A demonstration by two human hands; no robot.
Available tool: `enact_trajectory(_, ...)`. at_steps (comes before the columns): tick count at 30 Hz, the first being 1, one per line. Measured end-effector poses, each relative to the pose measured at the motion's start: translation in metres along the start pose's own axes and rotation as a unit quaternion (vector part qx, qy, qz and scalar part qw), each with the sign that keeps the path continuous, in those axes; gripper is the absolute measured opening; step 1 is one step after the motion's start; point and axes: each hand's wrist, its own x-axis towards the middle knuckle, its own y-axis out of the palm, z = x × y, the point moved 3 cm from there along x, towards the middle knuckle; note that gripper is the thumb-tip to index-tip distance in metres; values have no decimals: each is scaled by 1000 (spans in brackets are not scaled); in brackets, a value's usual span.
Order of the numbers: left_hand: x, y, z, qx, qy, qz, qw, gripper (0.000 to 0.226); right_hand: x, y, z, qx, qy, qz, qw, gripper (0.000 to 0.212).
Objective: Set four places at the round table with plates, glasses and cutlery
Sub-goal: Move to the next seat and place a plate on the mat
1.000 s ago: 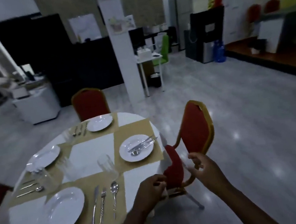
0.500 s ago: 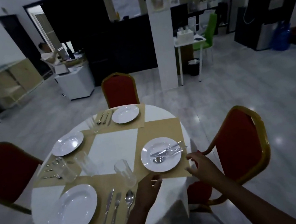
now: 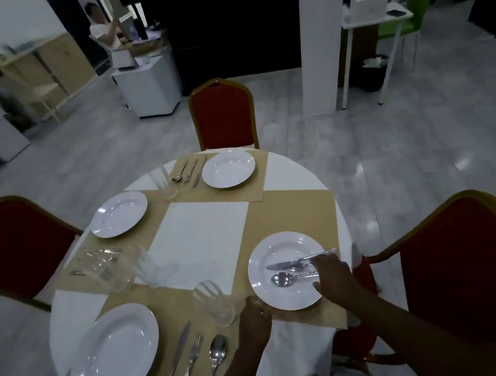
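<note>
Head view: your right hand [image 3: 333, 274] grasps the cutlery [image 3: 297, 265] lying crosswise on the plate [image 3: 285, 271], tips leftward; left hand [image 3: 253, 320] clenched, empty.

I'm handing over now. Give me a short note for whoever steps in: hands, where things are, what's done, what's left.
Left hand: at the near rim of the right plate, whether it grips cannot be told.
Right hand: reaching over that plate onto the cutlery handles; grip unclear.
Right place: knife, fork hidden behind it and spoon lie on the plate, not beside it.
Done: near plate, left plate and far plate have cutlery alongside. Four glasses are out; the glass stands left of the right plate.
Left: lay the right place's cutlery beside its plate.
</note>
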Motion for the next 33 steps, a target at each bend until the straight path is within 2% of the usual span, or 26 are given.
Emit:
enact_trajectory(4,29,19,13,5,-66,9,998,20,46,17,-9,-86,-34,31,995,37)
enact_trajectory(9,46,24,8,-23,-131,-35,991,14,80,34,-23,-157,-68,87,981,39)
enact_trajectory(16,43,27,4,-81,-205,-52,974,12,94,41,-26,-186,-96,124,970,27)
enact_trajectory(18,41,33,10,-111,-224,-48,967,14,96,43,-28,-186,-101,139,967,30)
enact_trajectory(19,39,37,15,-120,-232,-46,964,18,96,43,-29,-193,-104,121,968,31)
enact_trajectory(21,37,44,25,-141,-239,-41,960,22,97,42,-31,-190,-114,130,966,21)
enact_trajectory(24,33,47,27,-160,-245,-33,956,24,99,43,-33,-179,-135,115,968,25)
enact_trajectory(27,26,42,15,-179,-241,-27,953,24,95,42,-32,-157,-128,132,970,15)
enact_trajectory(28,23,40,10,-186,-240,-27,952,20,94,42,-32,-159,-132,113,972,14)
enact_trajectory(30,20,38,8,-187,-236,-26,953,14,91,46,-31,-149,-143,110,972,19)
enact_trajectory(33,20,38,15,-175,-221,-8,959,21,89,47,-32,-134,-152,96,975,24)
